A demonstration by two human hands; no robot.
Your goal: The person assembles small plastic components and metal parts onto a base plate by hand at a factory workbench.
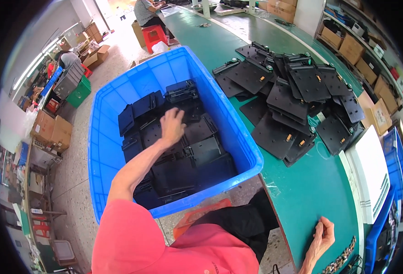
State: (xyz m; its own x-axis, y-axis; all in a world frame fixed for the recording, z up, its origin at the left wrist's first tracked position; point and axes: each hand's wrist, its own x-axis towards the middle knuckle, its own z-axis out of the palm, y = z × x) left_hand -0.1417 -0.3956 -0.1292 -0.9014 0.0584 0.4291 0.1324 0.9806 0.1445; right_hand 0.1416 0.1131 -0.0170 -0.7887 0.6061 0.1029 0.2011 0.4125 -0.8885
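black plastic plates [178, 146] lie jumbled inside a big blue crate [105, 150] that stands on the floor just left of a green workbench [311, 187]. seen from the head camera, the left hand [171, 125] reaches down into the crate with the forearm stretched out from a pink sleeve [128, 237]. its fingers are spread and slightly curled over the top of the plates near the middle of the heap; it seems to be touching them, but nothing is clearly gripped or lifted, and whether the fingertips have closed on an edge cannot be told from this angle. plates lie all around that hand: in front of it toward the far wall of the crate, to both sides, and beneath the wrist.

the right hand [322, 237] rests well apart from the crate, on the near edge of the workbench at the lower right. its fingers are loosely bent, the thumb lying against them, and it holds nothing.

on the bench beyond the right hand, a second pile of black plates [292, 96] lies spread out, overlapping one another, some with small round knobs at a corner. a white flat box [370, 173] sits at the right edge of the bench, near that pile. a red stool [155, 35] stands on the floor beyond the crate, with a seated person [144, 11] at the far end of the bench.
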